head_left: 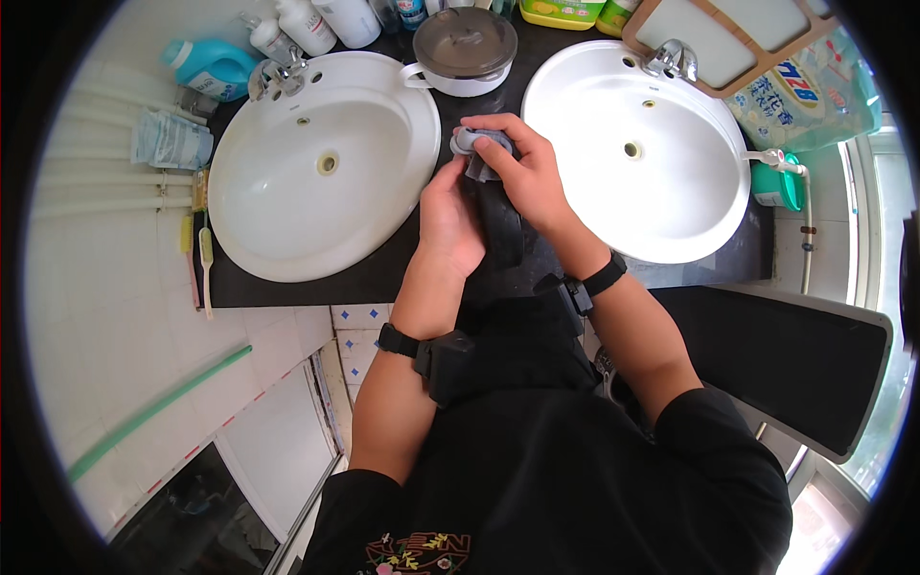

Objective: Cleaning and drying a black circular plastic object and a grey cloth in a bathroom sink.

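Observation:
Over the dark counter between the two sinks, my right hand [533, 177] is closed on a small grey cloth [482, 165], bunched under the thumb and fingers. My left hand [450, 222] is wrapped along the left side of a long black object [501, 225] with a rounded near end. Its kind is hard to make out, since both hands cover part of it. The cloth lies against the far end of this object. Most fingers of my left hand are hidden behind it.
White oval sinks with chrome taps lie on the left [383, 182] and right [585, 182]. Behind my hands stands a white pot with a dark lid [465, 43]. Bottles [307, 24] line the back; brushes [206, 259] lie at the left edge. A dark panel [786, 355] juts out at right.

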A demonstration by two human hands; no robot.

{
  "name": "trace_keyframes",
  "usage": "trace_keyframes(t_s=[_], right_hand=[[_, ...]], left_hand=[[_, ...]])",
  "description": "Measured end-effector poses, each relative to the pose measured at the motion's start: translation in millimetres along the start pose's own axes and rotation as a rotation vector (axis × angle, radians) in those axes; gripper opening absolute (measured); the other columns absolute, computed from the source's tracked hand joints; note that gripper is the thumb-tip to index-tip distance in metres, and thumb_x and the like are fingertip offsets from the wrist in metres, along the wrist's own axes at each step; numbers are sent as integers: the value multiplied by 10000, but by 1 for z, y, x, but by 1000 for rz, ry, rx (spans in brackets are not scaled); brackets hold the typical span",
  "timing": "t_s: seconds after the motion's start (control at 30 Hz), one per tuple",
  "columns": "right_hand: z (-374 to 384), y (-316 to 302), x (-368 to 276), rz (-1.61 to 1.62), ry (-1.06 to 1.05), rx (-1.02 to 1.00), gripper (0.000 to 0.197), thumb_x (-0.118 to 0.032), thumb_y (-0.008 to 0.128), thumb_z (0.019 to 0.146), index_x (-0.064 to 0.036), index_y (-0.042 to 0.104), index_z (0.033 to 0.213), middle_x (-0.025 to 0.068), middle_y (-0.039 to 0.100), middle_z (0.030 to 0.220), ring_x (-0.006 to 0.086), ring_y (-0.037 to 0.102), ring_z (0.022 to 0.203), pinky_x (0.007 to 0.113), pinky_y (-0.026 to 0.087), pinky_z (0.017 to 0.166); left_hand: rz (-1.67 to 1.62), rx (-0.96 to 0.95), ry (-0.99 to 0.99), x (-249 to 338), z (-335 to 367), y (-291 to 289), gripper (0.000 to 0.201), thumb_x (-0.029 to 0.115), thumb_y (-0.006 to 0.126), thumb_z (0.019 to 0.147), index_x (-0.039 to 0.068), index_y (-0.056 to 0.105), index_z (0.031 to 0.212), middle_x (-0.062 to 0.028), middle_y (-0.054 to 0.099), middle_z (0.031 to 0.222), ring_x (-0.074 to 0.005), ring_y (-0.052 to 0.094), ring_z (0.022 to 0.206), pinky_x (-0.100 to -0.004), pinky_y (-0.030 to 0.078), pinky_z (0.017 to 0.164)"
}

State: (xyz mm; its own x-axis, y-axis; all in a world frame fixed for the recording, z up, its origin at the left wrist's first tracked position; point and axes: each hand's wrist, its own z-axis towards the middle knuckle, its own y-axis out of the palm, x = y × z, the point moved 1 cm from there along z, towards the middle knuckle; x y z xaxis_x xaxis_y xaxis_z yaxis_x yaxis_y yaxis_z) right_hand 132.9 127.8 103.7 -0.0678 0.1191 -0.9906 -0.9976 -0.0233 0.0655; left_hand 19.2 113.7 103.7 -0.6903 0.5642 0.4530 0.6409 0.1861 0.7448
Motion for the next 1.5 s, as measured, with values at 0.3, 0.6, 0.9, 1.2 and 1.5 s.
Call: trace_keyframes(t_s=[0.3,0.6,0.9,1.2,1.5], right_hand=[[-46,-1,-16,-550,-537,-117,380,37,649,769,-58,597,1133,114,608,1175,342,515,1201,463,390,1045],[-82,-27,2,-609,-549,-177,379,51,637,783,-71,622,1141,87,581,1276,290,481,1285,482,344,1102],[-50,-1,-20,-575,-416,47,383,-57,632,798,-83,603,1179,76,584,1286,289,517,1241,470,383,1060],[-55,-28,30,-524,-436,293,416,-82,624,792,-49,571,1202,145,592,1216,327,558,1120,434,428,961],[-60,-9,12,-505,-389,369,388,-283,667,811,-76,615,1135,99,613,1182,287,539,1137,495,360,994]], left_hand=[[-110,34,-99,4,20,-14,360,400,593,910,76,585,1066,-84,630,989,-233,629,933,-394,488,895],[6,397,-42,-5,23,-11,669,618,521,835,4,497,1098,-174,582,967,-293,616,819,-412,533,797],[69,185,26,-7,1,18,474,511,525,951,87,537,1164,-70,624,1070,-201,610,1005,-342,522,865],[79,382,27,-19,3,30,698,653,363,944,79,399,1341,-158,476,1309,-282,467,1237,-502,376,1060],[121,312,93,-24,1,9,743,713,328,922,108,405,1347,-145,487,1303,-257,470,1247,-466,382,1065]])
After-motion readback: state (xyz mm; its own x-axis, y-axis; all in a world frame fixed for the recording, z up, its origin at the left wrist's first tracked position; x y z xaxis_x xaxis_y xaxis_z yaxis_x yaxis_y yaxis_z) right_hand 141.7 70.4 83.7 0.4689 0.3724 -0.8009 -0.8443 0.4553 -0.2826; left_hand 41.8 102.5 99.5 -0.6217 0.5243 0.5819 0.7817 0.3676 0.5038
